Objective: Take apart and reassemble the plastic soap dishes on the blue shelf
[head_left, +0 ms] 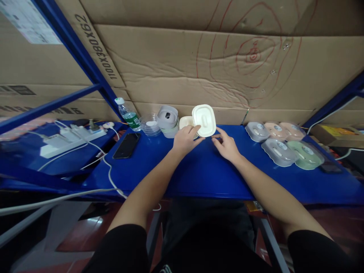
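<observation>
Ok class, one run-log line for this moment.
left hand: holding cream lid | right hand: at lid's edge, contact unclear | cream container: partly hidden

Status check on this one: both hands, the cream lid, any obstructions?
Left hand holding cream lid at lower left. Right hand at lower right edge, contact unclear. Cream container close by, partly hidden.

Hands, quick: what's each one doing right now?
Left hand: holding the cream lid.
Right hand: at the lid's right edge; whether it grips cannot be told.
</observation>
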Action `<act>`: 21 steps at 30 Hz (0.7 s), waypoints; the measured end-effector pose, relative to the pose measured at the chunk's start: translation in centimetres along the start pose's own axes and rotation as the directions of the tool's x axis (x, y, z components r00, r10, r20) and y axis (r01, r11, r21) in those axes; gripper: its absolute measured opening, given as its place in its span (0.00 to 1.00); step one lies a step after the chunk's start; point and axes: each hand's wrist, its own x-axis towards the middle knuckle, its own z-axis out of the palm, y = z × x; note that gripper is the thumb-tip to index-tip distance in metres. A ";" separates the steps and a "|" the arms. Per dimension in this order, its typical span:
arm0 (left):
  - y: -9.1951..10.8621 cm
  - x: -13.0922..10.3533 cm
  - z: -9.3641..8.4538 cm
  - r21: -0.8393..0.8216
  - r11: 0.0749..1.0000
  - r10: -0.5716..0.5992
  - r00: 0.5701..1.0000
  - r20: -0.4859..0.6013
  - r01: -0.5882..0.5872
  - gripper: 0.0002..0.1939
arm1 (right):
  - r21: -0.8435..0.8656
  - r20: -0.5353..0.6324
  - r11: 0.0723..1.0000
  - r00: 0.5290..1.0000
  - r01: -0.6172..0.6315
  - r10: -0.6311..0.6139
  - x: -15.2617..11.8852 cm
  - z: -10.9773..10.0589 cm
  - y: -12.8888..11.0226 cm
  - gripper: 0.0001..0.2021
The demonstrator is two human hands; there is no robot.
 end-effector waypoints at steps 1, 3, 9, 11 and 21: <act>-0.5 0.0 -0.1 -0.018 0.999 -0.028 1.000 -0.004 0.028 0.28 | 0.014 0.040 1.000 0.999 0.027 -0.027 0.0 0.2 -0.1 0.35; -1.3 0.0 -0.2 -0.049 0.994 -0.098 0.995 0.000 0.098 0.27 | 0.045 0.120 0.998 0.991 0.049 -0.055 -0.1 0.7 -0.3 0.40; -2.5 -0.1 -0.3 -0.114 0.944 -0.303 0.951 0.065 0.308 0.26 | 0.095 0.279 0.992 0.954 0.084 -0.108 0.0 1.9 0.1 0.45; -2.7 -0.1 -0.4 -0.100 0.930 -0.342 0.933 0.109 0.353 0.26 | 0.087 0.278 0.992 0.954 0.094 -0.115 0.0 1.9 0.4 0.43; -4.0 0.1 -0.7 -0.041 0.885 -0.445 0.869 0.216 0.463 0.22 | 0.090 0.183 0.994 0.980 0.061 -0.076 0.6 0.9 2.3 0.36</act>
